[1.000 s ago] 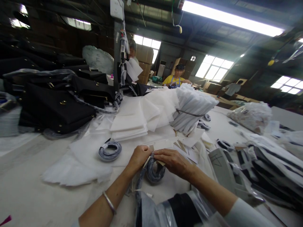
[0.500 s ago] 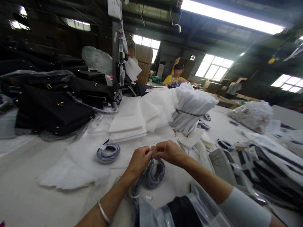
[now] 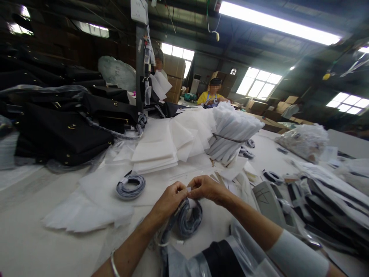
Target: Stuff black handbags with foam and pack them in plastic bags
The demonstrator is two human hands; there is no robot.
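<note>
A dark strap coiled in clear plastic film (image 3: pixel 188 222) stands in front of me, with a white strip (image 3: pixel 191 203) round the top of its ring. My left hand (image 3: pixel 173 195) is closed, thumb and forefinger pinching at the strip's upper end. From the other side, my right hand (image 3: pixel 206 188) pinches the same strip, and the fingertips of both hands nearly meet. A film-wrapped length of strap runs from the coil down towards a black and grey plastic-wrapped piece (image 3: pixel 221 258) close to me. Another banded coil (image 3: pixel 131 187) lies left of my hands.
White sheets (image 3: pixel 155 148) and a tied white bundle (image 3: pixel 235 132) stand beyond my hands. Black bags (image 3: pixel 63 132) are piled left. A grey tape dispenser (image 3: pixel 269 204) and wrapped black pieces (image 3: pixel 325 207) lie right. A co-worker in yellow (image 3: pixel 204 97) sits across the room.
Both hands have come slightly down and closer to the coil. The white strip now shows across the ring's top, and the coil has turned a little.
</note>
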